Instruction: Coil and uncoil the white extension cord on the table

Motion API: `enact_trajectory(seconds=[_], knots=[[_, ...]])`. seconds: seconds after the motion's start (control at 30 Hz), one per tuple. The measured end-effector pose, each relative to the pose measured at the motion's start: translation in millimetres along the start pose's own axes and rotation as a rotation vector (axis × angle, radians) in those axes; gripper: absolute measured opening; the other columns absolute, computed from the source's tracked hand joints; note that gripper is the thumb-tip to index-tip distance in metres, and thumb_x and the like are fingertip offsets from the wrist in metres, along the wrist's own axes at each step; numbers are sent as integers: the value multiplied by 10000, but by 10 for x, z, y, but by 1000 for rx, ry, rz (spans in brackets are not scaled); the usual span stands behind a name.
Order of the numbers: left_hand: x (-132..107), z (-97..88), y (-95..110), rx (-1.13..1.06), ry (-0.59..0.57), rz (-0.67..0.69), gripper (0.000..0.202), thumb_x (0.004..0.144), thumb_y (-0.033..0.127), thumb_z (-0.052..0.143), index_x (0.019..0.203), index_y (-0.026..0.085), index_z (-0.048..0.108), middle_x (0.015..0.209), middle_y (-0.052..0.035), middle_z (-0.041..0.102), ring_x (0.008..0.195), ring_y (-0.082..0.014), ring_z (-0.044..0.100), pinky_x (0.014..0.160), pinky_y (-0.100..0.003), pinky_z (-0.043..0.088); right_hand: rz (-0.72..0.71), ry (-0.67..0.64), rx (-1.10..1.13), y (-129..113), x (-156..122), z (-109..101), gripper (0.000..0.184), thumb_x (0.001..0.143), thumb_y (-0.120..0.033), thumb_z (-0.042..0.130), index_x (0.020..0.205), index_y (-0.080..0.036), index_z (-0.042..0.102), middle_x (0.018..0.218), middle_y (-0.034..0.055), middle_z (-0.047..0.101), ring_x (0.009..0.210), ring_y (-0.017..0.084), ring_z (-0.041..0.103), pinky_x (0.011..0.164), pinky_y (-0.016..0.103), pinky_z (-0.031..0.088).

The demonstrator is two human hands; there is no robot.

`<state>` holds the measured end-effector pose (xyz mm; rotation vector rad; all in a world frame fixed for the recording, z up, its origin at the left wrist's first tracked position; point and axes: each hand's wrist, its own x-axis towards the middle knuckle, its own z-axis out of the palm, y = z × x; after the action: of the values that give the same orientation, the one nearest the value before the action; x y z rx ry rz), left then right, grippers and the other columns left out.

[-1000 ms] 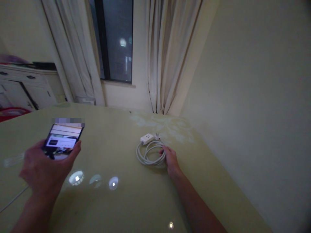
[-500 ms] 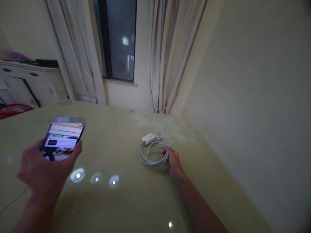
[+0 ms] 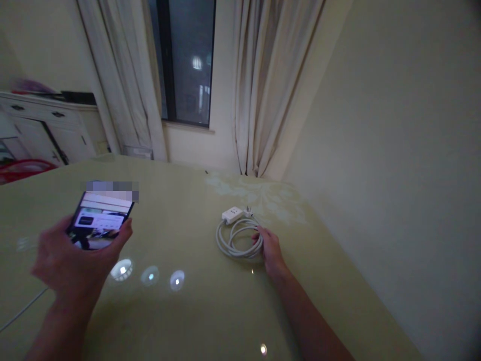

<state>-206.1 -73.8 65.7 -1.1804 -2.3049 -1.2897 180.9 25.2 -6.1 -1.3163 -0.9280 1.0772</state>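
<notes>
My left hand is closed round a lit smartphone, held above the glossy yellow-green table with the screen facing me. My right hand reaches across the table and rests on the right side of a coiled white cable. Its fingers curl onto the loops. The cable ends in a white socket block with a plug beside it, lying at the coil's far edge.
A thin white cord crosses the table's near left. Ceiling lights reflect in the tabletop. A plain wall runs along the right, close to the table. Curtains flank a dark window at the back. A white cabinet stands far left.
The view has drifted slightly, shifting everything a little to the right. Both hands keep their places: the left on the phone, the right on the cable coil.
</notes>
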Motion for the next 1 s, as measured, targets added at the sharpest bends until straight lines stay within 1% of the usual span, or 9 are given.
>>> enact_trajectory(seconds=[0.1, 0.23, 0.33, 0.43, 0.57, 0.67, 0.73, 0.9, 1.0], knots=[[5, 17, -12, 108, 181, 20, 990, 755, 798, 611, 1462, 119, 466, 1320, -201, 600, 1216, -419, 588, 1027, -531, 476, -7, -8, -2, -9, -5, 1, 437, 717, -612, 721, 656, -181, 689, 604, 24, 661, 539, 153, 550, 549, 279, 427], [16, 44, 25, 136, 171, 34, 1015, 766, 813, 582, 1457, 78, 473, 1294, -223, 620, 1189, -413, 611, 990, -522, 505, 3, -13, 6, -19, -9, 11, 453, 705, -627, 723, 649, -179, 687, 600, 30, 658, 537, 156, 548, 542, 279, 423], [51, 78, 56, 183, 79, 44, 983, 787, 819, 532, 1444, 89, 495, 1275, -218, 621, 1149, -403, 624, 937, -494, 513, -8, -11, 3, -11, -4, 20, 452, 707, -629, 716, 648, -182, 689, 595, 29, 654, 541, 157, 547, 551, 281, 421], [123, 127, 19, 285, -77, 45, 917, 818, 798, 472, 1388, 84, 544, 1297, -230, 594, 1119, -395, 620, 886, -469, 506, -14, -10, -7, 4, 5, 25, 442, 720, -618, 704, 640, -183, 689, 597, 22, 653, 544, 151, 543, 563, 278, 418], [240, 217, -188, 462, -254, 76, 860, 847, 733, 422, 1286, 17, 608, 1261, -276, 588, 1120, -404, 599, 906, -471, 479, -10, -12, -3, 18, 17, 37, 434, 730, -602, 703, 637, -179, 695, 584, 16, 650, 532, 148, 537, 546, 273, 396], [302, 283, -356, 545, -353, 129, 891, 848, 726, 403, 1209, -55, 635, 1234, -332, 584, 1195, -457, 550, 955, -496, 446, 0, -9, 3, 23, 28, 54, 440, 719, -607, 710, 639, -175, 700, 569, 17, 645, 510, 146, 520, 522, 272, 373], [328, 314, -409, 550, -418, 109, 913, 844, 748, 387, 1174, -61, 653, 1238, -349, 583, 1212, -483, 538, 963, -520, 436, -7, -9, 9, 24, 32, 64, 443, 716, -607, 713, 639, -171, 705, 575, 20, 650, 509, 145, 516, 516, 271, 368], [275, 288, -356, 494, -472, 55, 908, 905, 728, 290, 1206, -52, 645, 1286, -370, 574, 1262, -532, 504, 957, -590, 428, -30, -26, 14, 19, 14, 69, 447, 727, -606, 709, 609, -175, 697, 562, 11, 632, 521, 141, 507, 523, 264, 362], [2, 109, -353, 424, -469, 66, 825, 953, 636, 311, 1332, -54, 558, 1362, -364, 549, 1267, -513, 530, 981, -601, 440, -39, -29, 22, 18, -1, 68, 443, 723, -608, 710, 603, -182, 691, 559, 4, 620, 520, 140, 494, 528, 268, 358]])
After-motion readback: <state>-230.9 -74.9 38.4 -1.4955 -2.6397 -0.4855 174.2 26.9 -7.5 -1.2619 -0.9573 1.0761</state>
